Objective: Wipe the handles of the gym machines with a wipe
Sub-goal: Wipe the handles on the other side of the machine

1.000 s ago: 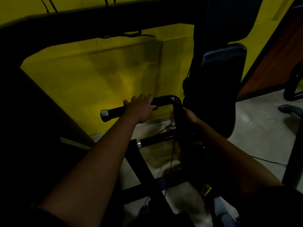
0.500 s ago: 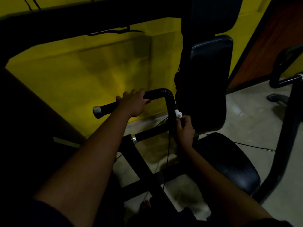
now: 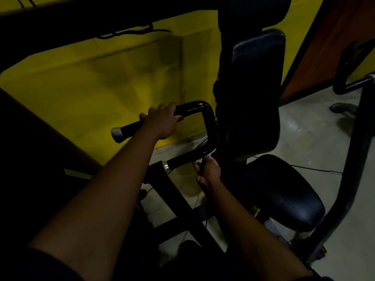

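Mid-task, by my read; right hand pinches the wipe in curled fingers and presses it against the inner end of the lower handle, just below the bend of the black tube; left hand is wrapped round the upper handle, apparently bracing, no wipe in it.

Left to do, judging from the wipe's position: the run of the lower handle out to its chrome collar, plus the patch under the left hand; the handle on the other machine at far right looks untouched.

Wipe is small, white, bunched; light is poor, so I can't tell whether it is damp or whether either handle is clean.
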The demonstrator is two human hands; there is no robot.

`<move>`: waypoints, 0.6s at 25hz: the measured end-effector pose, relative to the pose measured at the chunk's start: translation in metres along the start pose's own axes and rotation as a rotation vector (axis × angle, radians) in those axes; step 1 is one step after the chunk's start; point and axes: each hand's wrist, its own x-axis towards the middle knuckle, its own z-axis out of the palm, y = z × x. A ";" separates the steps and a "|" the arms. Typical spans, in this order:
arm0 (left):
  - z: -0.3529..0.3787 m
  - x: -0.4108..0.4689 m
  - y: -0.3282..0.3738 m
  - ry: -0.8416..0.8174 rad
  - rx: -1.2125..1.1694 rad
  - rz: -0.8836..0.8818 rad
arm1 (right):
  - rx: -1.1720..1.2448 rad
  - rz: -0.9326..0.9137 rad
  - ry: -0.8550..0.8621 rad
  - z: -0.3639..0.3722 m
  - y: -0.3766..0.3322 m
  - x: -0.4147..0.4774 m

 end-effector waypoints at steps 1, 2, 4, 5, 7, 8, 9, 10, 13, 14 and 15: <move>0.000 0.000 0.000 -0.005 0.004 0.004 | 0.019 -0.086 0.071 0.000 -0.003 0.005; -0.001 0.000 0.000 -0.008 0.009 0.008 | -0.009 -0.202 0.142 0.000 -0.010 0.007; -0.001 0.001 0.000 -0.008 0.016 0.011 | -0.250 -0.404 0.283 -0.001 -0.015 0.004; -0.001 0.001 0.000 -0.007 0.019 0.009 | -0.398 -0.469 0.328 0.000 -0.011 -0.004; -0.002 0.002 0.000 -0.014 0.019 0.005 | -0.628 -0.567 0.304 -0.002 0.010 -0.016; -0.002 0.002 0.000 -0.017 0.018 0.005 | -0.705 -0.623 0.255 -0.005 0.020 -0.019; -0.002 0.002 0.000 -0.018 0.020 0.005 | -0.758 -0.673 0.212 -0.007 0.023 -0.021; -0.001 0.001 0.000 -0.014 0.023 0.005 | -0.799 -0.722 0.182 -0.009 0.020 -0.020; -0.001 0.000 0.000 -0.003 0.027 0.007 | -0.932 -0.939 0.174 -0.012 -0.009 -0.012; -0.001 0.000 0.001 -0.003 0.023 0.006 | -0.967 -0.980 0.139 -0.011 -0.018 -0.009; -0.001 0.000 0.001 -0.006 0.018 0.006 | -0.981 -0.938 0.067 -0.012 -0.021 -0.007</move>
